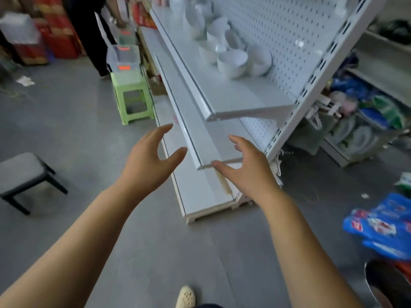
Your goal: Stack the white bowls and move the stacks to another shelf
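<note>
White bowls [231,63] line the upper shelf [233,96] lengthwise, nearest one mouth-up; below that shelf, left hand [149,161] and right hand [246,167] hover spread, holding nothing.

We are in a shop or its stockroom: white metal shelving [222,94] with a pegboard back [289,41] carries white bowls [232,63], packaged goods [378,227] lie on the grey floor [77,121], red cartons [57,34] are piled beyond, and a green plastic stool [132,96] stands in the aisle.
</note>
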Demonstrator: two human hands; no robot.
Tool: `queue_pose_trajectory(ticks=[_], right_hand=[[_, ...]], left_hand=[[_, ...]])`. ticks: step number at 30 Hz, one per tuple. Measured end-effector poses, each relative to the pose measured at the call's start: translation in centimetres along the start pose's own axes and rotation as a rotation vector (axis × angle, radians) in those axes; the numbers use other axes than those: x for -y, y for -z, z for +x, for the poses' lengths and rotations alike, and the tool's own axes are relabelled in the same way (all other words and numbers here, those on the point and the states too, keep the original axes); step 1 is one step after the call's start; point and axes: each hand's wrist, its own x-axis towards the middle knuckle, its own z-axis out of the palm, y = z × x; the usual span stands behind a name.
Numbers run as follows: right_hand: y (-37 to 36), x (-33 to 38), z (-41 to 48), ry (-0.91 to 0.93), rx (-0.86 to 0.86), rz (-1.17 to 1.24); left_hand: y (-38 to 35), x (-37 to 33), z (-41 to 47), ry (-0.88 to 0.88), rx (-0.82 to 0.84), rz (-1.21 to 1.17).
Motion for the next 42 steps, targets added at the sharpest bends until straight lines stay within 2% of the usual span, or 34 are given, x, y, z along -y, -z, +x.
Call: queue_pose_trajectory(ticks=[7,15,21,28,33,37,42], right_hand=[[1.0,0.4,8.6,0.019,-0.052,0.027],[-1.9,1.4,16.8,-0.059,-0.087,0.043],[-4.3,3.2,23.1,-0.164,-0.216,0.040],[-6.7,5.2,28.4,-0.281,-0.414,0.081],[-6.0,4.4,31.3,-0.356,-0.557,0.064],[-3.8,2.7,34.2,-0.397,-0.677,0.013],[-1.4,0.5,38.0,-0.458,-0.728,-0.001]], left_hand=[[-0.2,-0.6,9.1,-0.059,-0.034,-0.035],[0.9,3.4,18.5,-0.090,-0.016,-0.045],[3.2,5.8,29.0,-0.204,0.044,-0.050],[3.2,6.9,38.9,-0.328,0.231,-0.042],[0.5,6.8,43.6,-0.318,0.344,-0.102],[-1.9,6.5,46.7,-0.295,0.365,-0.119],[-4.4,5.9,50.5,-0.289,0.357,-0.136]])
